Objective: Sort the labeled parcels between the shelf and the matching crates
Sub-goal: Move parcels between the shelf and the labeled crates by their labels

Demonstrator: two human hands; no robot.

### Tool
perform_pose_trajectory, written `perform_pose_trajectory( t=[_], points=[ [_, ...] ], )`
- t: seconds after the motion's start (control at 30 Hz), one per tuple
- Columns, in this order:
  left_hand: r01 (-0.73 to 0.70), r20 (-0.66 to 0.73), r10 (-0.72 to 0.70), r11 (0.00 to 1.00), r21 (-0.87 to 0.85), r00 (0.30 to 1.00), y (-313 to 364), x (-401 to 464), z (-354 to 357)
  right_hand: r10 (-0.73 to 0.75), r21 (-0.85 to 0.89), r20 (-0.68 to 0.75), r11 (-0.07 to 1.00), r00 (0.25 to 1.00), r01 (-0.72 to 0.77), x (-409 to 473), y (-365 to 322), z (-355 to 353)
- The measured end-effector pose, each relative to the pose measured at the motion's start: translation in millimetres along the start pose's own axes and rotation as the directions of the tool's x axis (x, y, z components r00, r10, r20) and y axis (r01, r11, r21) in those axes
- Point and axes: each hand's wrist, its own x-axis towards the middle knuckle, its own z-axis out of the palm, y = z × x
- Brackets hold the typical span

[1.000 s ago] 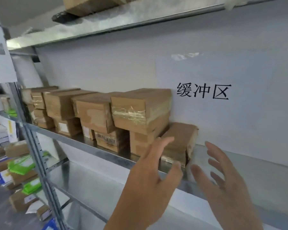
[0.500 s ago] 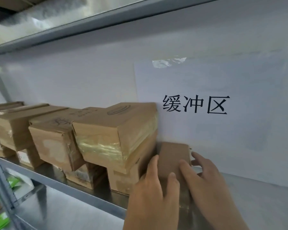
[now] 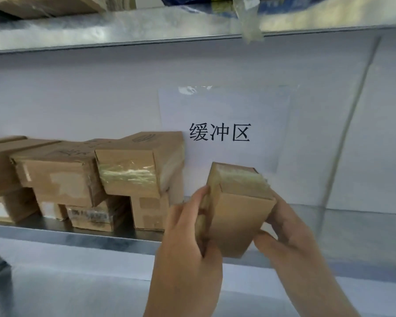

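Before the shelf (image 3: 101, 236), left hand (image 3: 188, 243) and right hand (image 3: 288, 234) fingers clasp a brown tape-topped parcel (image 3: 236, 216)

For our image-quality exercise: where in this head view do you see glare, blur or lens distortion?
Head view: glare on the tape of the held parcel and of the stacked box; the upper shelf edge bows, a wide-angle effect; the left boxes and the bottom of the picture are soft; the sign reads sharply.

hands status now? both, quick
Left hand: grips the cardboard parcel on its left side.
Right hand: holds the same parcel from the right and underneath.
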Motion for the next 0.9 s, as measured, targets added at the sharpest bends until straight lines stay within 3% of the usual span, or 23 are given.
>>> perform_pose_trajectory(
  t=[0.1,0.23,0.37,0.5,0.9],
  points=[
    [0.003,0.053,0.006,0.984,-0.181,0.999,7,-38,-9,0.044,0.188,0.116,0.980,0.992,-0.065,-35,-13,-14],
    [0.212,0.196,-0.125,0.822,-0.528,0.973,19,-85,-2,0.115,0.343,0.000,0.933,0.993,-0.108,-99,-43,-28],
    [0.234,0.245,-0.099,0.752,-0.616,0.965,49,-122,29,0.024,0.101,-0.219,0.995,0.975,-0.002,-180,-36,-59],
    [0.159,0.325,0.082,0.743,-0.650,0.942,90,-158,67,0.027,0.094,-0.433,0.995,0.901,0.015,-237,-41,-106],
    [0.111,0.508,0.381,0.707,-0.698,0.772,206,-226,186,-0.091,-0.171,-0.687,0.985,0.721,-0.038,-341,-85,-231]
  ],
)
